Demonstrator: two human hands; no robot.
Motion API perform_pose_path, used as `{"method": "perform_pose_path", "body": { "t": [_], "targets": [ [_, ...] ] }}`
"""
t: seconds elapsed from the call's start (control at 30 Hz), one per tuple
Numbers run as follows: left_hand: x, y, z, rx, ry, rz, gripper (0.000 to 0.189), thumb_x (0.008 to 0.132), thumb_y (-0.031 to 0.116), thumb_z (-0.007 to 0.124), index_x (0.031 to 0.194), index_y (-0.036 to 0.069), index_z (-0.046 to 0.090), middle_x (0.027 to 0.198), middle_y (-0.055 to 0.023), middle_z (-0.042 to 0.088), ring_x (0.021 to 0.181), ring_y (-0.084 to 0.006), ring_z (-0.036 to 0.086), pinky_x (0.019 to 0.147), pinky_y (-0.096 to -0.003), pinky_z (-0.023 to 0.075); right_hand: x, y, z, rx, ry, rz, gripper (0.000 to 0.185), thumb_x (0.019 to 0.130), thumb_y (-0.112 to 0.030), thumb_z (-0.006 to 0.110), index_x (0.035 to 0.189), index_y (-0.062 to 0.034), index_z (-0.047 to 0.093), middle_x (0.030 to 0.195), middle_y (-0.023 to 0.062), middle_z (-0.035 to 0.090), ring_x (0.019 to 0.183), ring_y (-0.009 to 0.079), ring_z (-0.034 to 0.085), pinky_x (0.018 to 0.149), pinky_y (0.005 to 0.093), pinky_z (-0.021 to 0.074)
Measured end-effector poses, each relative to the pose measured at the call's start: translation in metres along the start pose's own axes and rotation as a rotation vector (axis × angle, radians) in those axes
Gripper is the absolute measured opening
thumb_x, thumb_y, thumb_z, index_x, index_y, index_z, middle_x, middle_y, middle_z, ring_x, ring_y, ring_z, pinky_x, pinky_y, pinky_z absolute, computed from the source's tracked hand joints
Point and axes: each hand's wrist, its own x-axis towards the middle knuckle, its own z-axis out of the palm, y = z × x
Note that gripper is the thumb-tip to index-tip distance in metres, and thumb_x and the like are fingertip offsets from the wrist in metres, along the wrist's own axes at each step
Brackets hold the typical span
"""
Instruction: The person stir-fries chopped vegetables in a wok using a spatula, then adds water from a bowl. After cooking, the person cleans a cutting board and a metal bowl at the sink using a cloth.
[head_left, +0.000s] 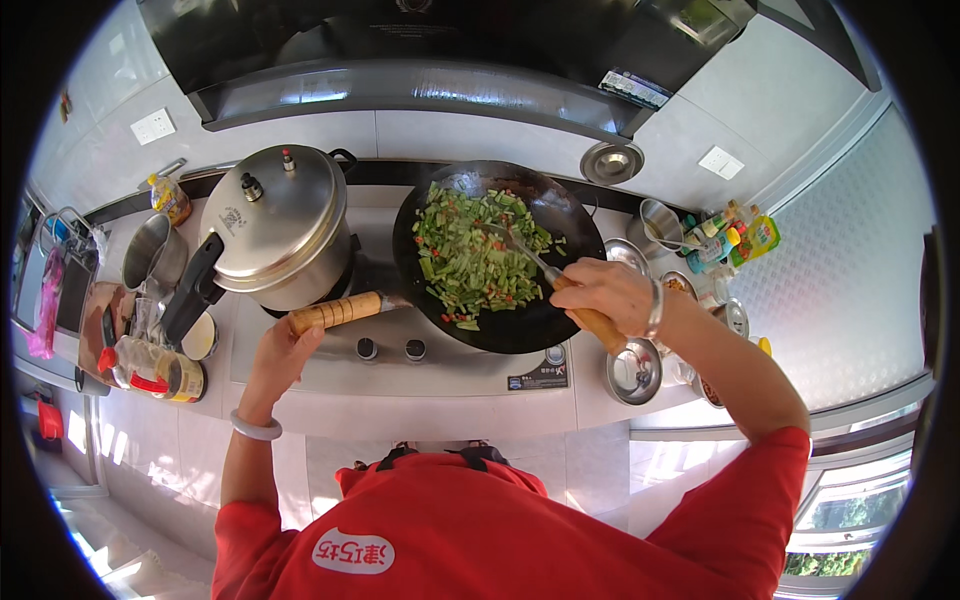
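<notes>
A dark wok (517, 330) stands on the right side of the steel gas hob (465, 375). Chopped green vegetables (480, 255) with small red pieces lie in it. My left hand (279, 352) grips the wok's wooden handle (337, 312) near its end. My right hand (611, 294) is closed around the wooden handle of a metal spatula (534, 259). The spatula's shaft reaches over the wok, and its blade is hidden among the vegetables.
Left of the wok stands a pressure cooker (274, 217), its black handle (193, 289) jutting toward me. A large oil bottle (161, 367) and a steel pot (155, 251) are farther left. Steel bowls (634, 373) and seasoning bottles (712, 251) crowd the right. A range hood (420, 82) overhangs the back.
</notes>
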Motion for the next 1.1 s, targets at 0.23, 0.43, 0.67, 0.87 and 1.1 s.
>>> {"method": "perform_pose_path", "body": {
  "t": [0.23,0.43,0.67,0.87,1.1],
  "targets": [
    [-0.039,-0.01,0.106,0.067,-0.503,-0.069,0.035,0.086,0.03,0.066,0.074,-0.002,0.059,0.062,-0.0061,0.06,0.05,-0.0113,0.057,0.045,-0.0258,0.0471,-0.032,0.002,-0.002,0.385,0.517,-0.055,0.022,0.076,-0.003,0.068,0.098,-0.0035,0.062,0.083,0.0126,0.066,0.069,0.0312,0.064,0.062,0.0355,0.0513],
    [-0.043,0.037,0.306,0.059,-0.642,0.392,0.036,0.089,0.036,0.063,0.086,0.0,0.061,0.066,-0.0061,0.063,0.051,-0.0131,0.058,0.052,-0.0277,0.0463,-0.072,0.058,0.046,0.46,0.619,0.013,0.015,0.079,-0.009,0.066,0.093,-0.0055,0.063,0.078,0.0127,0.065,0.068,0.0308,0.063,0.062,0.0346,0.0511],
    [-0.034,0.096,0.492,-0.272,-0.801,-0.13,0.066,0.092,0.042,0.06,0.13,-0.007,0.037,0.075,-0.0101,0.059,0.053,-0.0162,0.058,0.048,-0.0288,0.0521,-0.106,0.089,0.053,0.536,0.624,0.173,0.017,0.08,-0.015,0.065,0.094,-0.0064,0.064,0.08,0.0128,0.066,0.069,0.0295,0.064,0.063,0.0348,0.0514],
    [-0.034,0.111,0.543,-0.359,-0.701,-0.266,0.042,0.094,0.02,0.049,0.121,-0.011,0.038,0.074,-0.0153,0.06,0.054,-0.0216,0.063,0.044,-0.0326,0.0552,-0.108,0.102,0.047,0.219,0.625,-0.077,0.021,0.077,-0.013,0.067,0.096,-0.0093,0.061,0.081,0.0101,0.062,0.073,0.0302,0.06,0.065,0.0359,0.0502],
    [-0.052,0.128,0.494,-0.259,-0.668,-0.2,0.032,0.088,0.008,0.043,0.108,-0.018,0.043,0.072,-0.0224,0.064,0.052,-0.0255,0.066,0.043,-0.0337,0.0561,-0.102,0.115,0.059,0.332,0.433,-0.246,0.024,0.075,-0.01,0.068,0.098,-0.0103,0.061,0.08,0.0094,0.06,0.076,0.0302,0.059,0.068,0.038,0.0492]
  ]
}}
